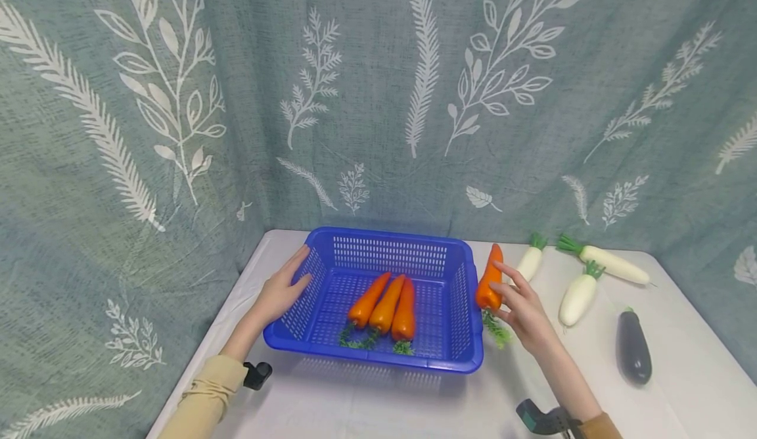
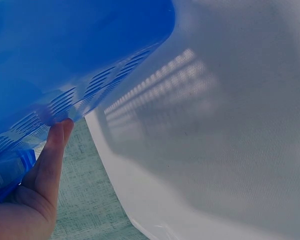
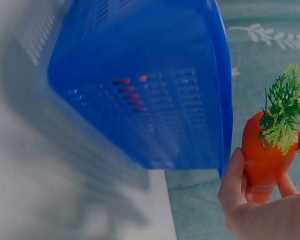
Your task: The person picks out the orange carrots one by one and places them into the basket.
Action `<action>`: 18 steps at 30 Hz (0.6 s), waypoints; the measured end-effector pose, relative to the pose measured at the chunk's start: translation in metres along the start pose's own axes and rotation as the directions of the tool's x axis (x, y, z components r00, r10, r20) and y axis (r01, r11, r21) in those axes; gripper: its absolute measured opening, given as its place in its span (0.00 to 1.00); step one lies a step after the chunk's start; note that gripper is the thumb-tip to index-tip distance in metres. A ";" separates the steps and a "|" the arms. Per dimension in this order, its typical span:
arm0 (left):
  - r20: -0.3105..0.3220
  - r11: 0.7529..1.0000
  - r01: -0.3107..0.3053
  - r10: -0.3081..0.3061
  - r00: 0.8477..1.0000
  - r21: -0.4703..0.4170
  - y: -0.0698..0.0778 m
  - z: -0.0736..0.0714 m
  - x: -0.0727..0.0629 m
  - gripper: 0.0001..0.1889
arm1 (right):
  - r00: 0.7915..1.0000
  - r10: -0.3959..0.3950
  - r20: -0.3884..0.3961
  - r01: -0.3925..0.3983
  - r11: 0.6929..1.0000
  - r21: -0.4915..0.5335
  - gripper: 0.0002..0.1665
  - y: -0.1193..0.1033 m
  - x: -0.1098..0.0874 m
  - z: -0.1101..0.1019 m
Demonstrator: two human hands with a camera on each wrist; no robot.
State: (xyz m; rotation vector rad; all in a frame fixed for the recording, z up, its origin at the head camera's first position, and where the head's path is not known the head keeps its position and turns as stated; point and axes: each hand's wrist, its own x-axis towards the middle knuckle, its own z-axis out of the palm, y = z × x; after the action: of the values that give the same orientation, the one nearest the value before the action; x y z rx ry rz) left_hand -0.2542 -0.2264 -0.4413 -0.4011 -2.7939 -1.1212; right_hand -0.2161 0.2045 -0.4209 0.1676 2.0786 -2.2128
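Observation:
My left hand [image 1: 280,294] holds the left side of a blue plastic basket [image 1: 384,234]. In the left wrist view its fingers [image 2: 49,167] lie along the slotted outer wall, and the rim passes between them and the thumb. Inside the basket, three orange carrots [image 1: 384,313] with green tops lie side by side, tips pointing away. Just outside the right rim, my right hand [image 1: 527,317] pinches another carrot [image 1: 489,280] between thumb and fingers. That carrot's tip points up and away, while its leafy top [image 3: 286,110] hangs toward me.
Right of the basket on the white table [image 1: 355,406] lie three white radishes, one near the hand [image 1: 530,263], one behind [image 1: 615,265] and one in front [image 1: 579,298]. A dark eggplant [image 1: 634,348] rests farther right. A patterned green curtain [image 1: 378,97] hangs behind.

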 end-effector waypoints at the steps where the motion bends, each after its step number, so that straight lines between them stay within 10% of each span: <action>1: -0.001 1.000 -0.001 0.001 1.000 0.001 0.000 0.000 0.000 0.29 | 1.000 -0.001 0.005 0.001 1.000 -0.004 0.33 -0.001 0.000 0.001; 18: -0.004 1.000 -0.012 0.012 1.000 -0.009 -0.002 0.002 0.001 0.30 | 0.998 -0.062 0.028 0.062 0.998 0.010 0.32 -0.007 0.000 0.029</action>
State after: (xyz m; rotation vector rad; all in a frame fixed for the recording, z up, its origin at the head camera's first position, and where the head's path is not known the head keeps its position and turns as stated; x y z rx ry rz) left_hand -0.2554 -0.2267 -0.4440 -0.4162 -2.7802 -1.1310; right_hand -0.2178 0.1765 -0.4120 0.0726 2.0874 -2.2455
